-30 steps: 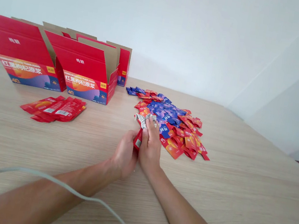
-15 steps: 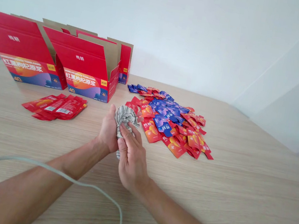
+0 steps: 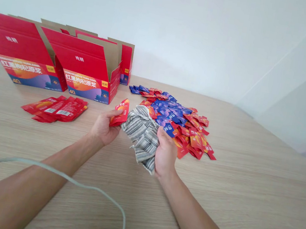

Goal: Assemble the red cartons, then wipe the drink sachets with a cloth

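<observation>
A red sachet (image 3: pixel 121 112) with an orange print is pinched upright in my left hand (image 3: pixel 104 129), thumb across its face. My right hand (image 3: pixel 166 152) grips a grey-and-white striped cloth (image 3: pixel 143 134) by its right side. The cloth hangs unfolded between both hands, and its left edge reaches close to the sachet; whether my left fingers also touch it I cannot tell. Just behind the cloth lies a loose heap of blue sachets (image 3: pixel 172 115) and red sachets (image 3: pixel 195 139), partly covered by it. A smaller pile of red sachets (image 3: pixel 67 110) lies left of my left hand.
Red cardboard boxes (image 3: pixel 91 59) with raised lids stand at the back left, another box (image 3: pixel 31 53) beside them. A pale cable (image 3: pixel 90 188) crosses the foreground over my left forearm. The wooden table (image 3: pixel 248 177) runs back to a white wall.
My hands have moved apart. The cloth, bunched between them before, is now spread out in my right hand, and a red sachet shows in my left hand.
</observation>
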Available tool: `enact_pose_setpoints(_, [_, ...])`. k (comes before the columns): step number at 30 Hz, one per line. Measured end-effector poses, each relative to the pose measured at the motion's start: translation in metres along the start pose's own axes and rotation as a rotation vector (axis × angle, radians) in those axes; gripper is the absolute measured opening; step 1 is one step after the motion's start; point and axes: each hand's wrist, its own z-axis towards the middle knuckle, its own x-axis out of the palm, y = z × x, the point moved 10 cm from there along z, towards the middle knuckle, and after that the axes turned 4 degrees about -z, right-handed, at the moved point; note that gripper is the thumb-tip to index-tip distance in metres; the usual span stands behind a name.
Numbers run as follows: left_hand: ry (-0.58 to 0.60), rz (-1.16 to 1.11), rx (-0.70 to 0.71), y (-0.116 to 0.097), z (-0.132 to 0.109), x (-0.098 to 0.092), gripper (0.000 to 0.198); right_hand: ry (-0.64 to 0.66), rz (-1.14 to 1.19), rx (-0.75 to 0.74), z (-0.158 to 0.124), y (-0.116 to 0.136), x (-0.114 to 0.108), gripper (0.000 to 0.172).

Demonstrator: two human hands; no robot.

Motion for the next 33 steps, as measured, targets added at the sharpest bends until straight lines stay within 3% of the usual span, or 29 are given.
enact_pose_setpoints(5, [-0.057,-0.037,0.004,-0.001,0.002,-0.012,0.050,-0.138,0.087,-0.016,0.007,0.000,-0.017,0.036])
enact_pose_setpoints(8, [-0.006,0.013,-0.024,0.009,-0.004,-0.007,0.046,-0.241,-0.029,-0.205,0.011,0.024,-0.034,0.039])
enact_pose_setpoints(11, [0.083,0.035,-0.129,0.037,-0.020,0.010,0.048,-0.256,-0.325,-0.481,0.007,0.057,-0.035,0.046])
enact_pose_setpoints(13, [0.155,0.021,-0.210,0.059,-0.035,0.026,0.063,-0.194,-0.553,-0.625,0.001,0.067,-0.021,0.047])
enact_pose_setpoints(15, [0.186,-0.016,-0.265,0.075,-0.048,0.038,0.067,-0.030,-0.752,-0.689,-0.004,0.057,0.005,0.046])
enact_pose_setpoints(18, [0.056,-0.116,-0.263,0.082,-0.053,0.034,0.054,0.255,-0.941,-0.674,-0.016,0.022,0.044,0.046])
enact_pose_setpoints(21, [-0.079,-0.205,-0.260,0.075,-0.047,0.020,0.048,0.349,-1.014,-0.661,-0.029,0.002,0.063,0.046])
enact_pose_setpoints(27, [-0.100,-0.206,-0.203,0.044,-0.025,0.001,0.049,0.446,-0.932,-0.670,-0.053,0.013,0.084,0.043])
enact_pose_setpoints(30, [-0.116,-0.108,-0.110,0.020,-0.013,-0.009,0.037,0.501,-0.819,-0.522,-0.054,0.016,0.078,0.039])
enact_pose_setpoints(33, [-0.107,0.009,0.044,-0.021,0.002,-0.016,0.024,0.474,-0.721,-0.310,-0.046,0.011,0.057,0.044])
